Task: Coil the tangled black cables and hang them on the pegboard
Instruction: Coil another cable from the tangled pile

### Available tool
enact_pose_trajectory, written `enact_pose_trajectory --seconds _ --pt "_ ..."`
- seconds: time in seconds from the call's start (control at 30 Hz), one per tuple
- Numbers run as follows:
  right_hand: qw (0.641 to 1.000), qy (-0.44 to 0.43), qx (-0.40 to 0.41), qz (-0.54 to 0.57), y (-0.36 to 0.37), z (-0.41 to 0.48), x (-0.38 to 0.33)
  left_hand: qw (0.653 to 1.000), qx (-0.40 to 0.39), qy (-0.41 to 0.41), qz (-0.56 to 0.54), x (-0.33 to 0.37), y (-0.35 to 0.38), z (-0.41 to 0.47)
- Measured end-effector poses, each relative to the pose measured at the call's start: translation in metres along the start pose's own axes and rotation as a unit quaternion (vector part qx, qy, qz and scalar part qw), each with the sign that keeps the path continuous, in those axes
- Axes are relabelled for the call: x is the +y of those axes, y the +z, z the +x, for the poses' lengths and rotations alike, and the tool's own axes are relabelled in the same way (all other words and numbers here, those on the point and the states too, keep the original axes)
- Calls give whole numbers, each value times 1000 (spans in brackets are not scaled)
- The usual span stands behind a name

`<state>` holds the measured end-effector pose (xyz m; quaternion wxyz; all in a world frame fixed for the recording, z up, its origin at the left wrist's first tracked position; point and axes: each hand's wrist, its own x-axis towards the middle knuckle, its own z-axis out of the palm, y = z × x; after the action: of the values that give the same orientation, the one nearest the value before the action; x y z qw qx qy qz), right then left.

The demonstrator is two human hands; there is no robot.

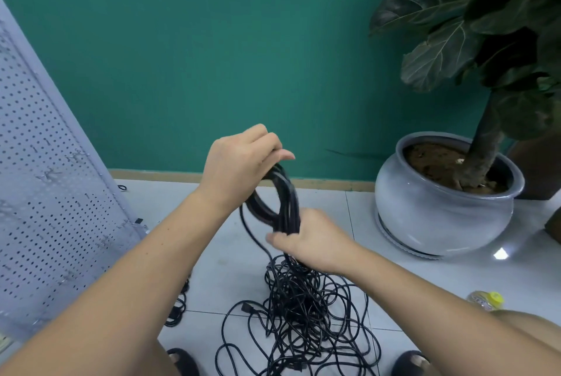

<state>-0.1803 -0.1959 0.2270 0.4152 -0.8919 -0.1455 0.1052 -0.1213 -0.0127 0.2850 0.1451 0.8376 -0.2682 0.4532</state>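
A coil of black cable point(280, 199) hangs in the air at the middle of the view. My left hand point(239, 163) grips its top loops. My right hand point(312, 239) is closed around the bottom of the coil, where strands run down. Below lies a tangled heap of black cables point(303, 312) on the white tiled floor, with a plug point(247, 307) showing at its left. The white pegboard point(45, 181) leans at the left, with small metal hooks on it.
A large grey ceramic pot point(437, 211) with a big-leaved plant stands at the right by the green wall. A yellow-capped bottle point(487, 299) lies near my right forearm. More black cable point(177, 306) lies by the pegboard's foot. My sandalled feet show at the bottom edge.
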Motion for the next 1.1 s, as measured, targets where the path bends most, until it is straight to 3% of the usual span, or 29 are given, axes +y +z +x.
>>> enact_pose_trajectory --seconds 0.2,0.33,0.43,0.53,0.6,0.63,0.7,0.77,0.97,1.1 --pt "997 34 -19 59 9 -3 7 996 -6 -88 -22 8 13 -9" --pt "995 38 4 92 0 1 1 973 -35 -191 -122 15 9 -10" --pt "992 53 45 107 -11 6 -2 922 -95 -297 -230 19 9 -18" --pt "984 83 80 138 -24 10 -2 827 -196 -407 -334 17 10 -29" --pt "979 93 93 158 -30 9 -1 781 -266 -418 -379 18 10 -38" --pt "978 93 98 160 -32 9 -1 778 -288 -407 -381 17 9 -40" --pt "977 83 109 163 -36 9 1 799 -291 -386 -358 15 5 -43" --pt "978 68 122 152 -37 11 4 848 -260 -367 -282 12 -1 -41" --pt "996 31 82 -32 -10 9 4 922 -117 -303 -212 22 -7 -15" --pt "995 21 95 12 -4 10 -1 962 -4 -247 -118 24 3 -13"
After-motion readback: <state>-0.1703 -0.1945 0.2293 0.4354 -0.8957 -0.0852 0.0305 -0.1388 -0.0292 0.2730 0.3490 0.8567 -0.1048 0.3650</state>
